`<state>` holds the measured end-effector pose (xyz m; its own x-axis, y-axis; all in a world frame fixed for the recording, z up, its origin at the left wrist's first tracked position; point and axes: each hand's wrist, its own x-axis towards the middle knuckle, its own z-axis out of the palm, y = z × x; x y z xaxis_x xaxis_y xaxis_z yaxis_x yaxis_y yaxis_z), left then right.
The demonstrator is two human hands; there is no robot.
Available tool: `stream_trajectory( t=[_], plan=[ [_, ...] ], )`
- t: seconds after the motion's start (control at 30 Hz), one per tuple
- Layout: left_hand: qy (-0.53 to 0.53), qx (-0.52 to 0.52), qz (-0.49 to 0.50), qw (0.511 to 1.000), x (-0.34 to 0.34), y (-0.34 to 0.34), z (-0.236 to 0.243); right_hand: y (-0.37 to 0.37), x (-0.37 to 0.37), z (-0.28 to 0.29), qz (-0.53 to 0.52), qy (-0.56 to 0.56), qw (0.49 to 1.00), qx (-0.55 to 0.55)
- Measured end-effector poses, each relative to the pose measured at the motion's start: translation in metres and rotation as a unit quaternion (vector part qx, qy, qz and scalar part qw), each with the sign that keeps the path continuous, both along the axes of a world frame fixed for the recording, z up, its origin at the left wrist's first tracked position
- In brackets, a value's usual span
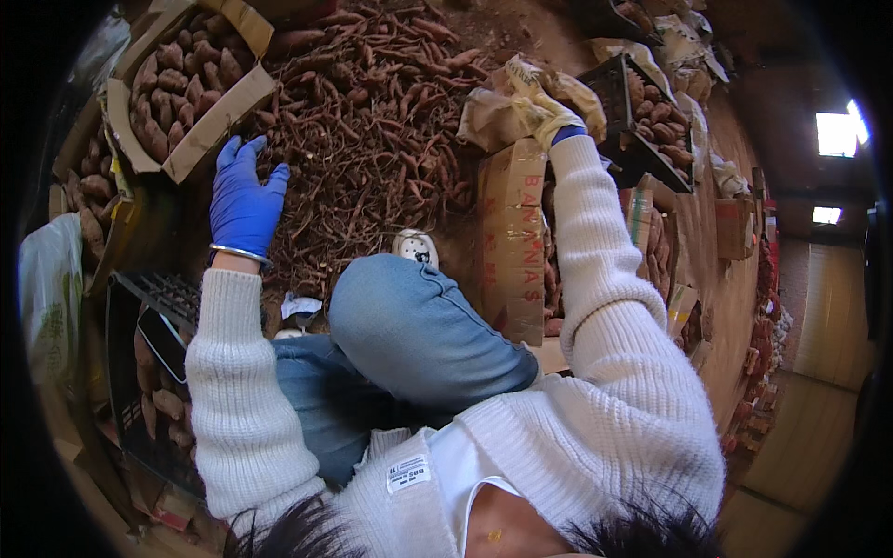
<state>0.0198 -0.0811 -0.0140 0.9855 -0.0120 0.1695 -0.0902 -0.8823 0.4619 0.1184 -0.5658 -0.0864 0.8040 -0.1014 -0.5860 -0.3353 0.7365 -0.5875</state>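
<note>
My left hand [247, 197], in a blue glove, is open with its fingers apart and nothing in them. It hangs over the left side of a heap of thin sweet potatoes [363, 139], beside a cardboard box of larger sweet potatoes [189, 86]. My right hand [547, 110] wears a cream glove with a blue cuff showing at the wrist. Its fingers stretch out over a crumpled beige bag [488, 113], whose colour blends with the glove. Below that bag stands a tall cardboard box [512, 242] with sweet potatoes along its right side.
A black crate of sweet potatoes [662, 126] stands at the upper right. Another black crate [139, 409] sits by my left forearm, with a phone [162, 342] on top. A white plastic bag [54, 288] is at the far left. My white shoe [415, 246] is at the heap's near edge.
</note>
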Motion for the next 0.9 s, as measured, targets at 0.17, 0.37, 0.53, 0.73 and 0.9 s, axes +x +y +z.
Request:
stream_trajectory(
  t=[0.17, 0.37, 0.53, 0.73, 0.9],
  plan=[
    [0.04, 0.008, -0.004, 0.999, -0.008, -0.004, 0.007, 0.067, -0.008, -0.102, 0.212, 0.064, 0.974, -0.052],
    [0.048, 0.01, -0.017, 0.999, -0.002, -0.005, -0.003, 0.147, -0.033, -0.187, 0.499, 0.187, 0.575, -0.621],
    [0.048, -0.002, -0.014, 0.999, -0.001, -0.006, -0.009, 0.181, -0.054, -0.182, 0.5, 0.303, 0.522, -0.62],
    [0.139, -0.084, -0.004, 0.987, 0.004, -0.016, 0.005, 0.126, -0.054, -0.22, 0.541, 0.217, 0.695, -0.421],
    [0.059, -0.028, -0.031, 0.997, 0.0, -0.016, -0.006, 0.125, -0.062, -0.22, 0.419, 0.318, 0.778, -0.344]
  ],
)
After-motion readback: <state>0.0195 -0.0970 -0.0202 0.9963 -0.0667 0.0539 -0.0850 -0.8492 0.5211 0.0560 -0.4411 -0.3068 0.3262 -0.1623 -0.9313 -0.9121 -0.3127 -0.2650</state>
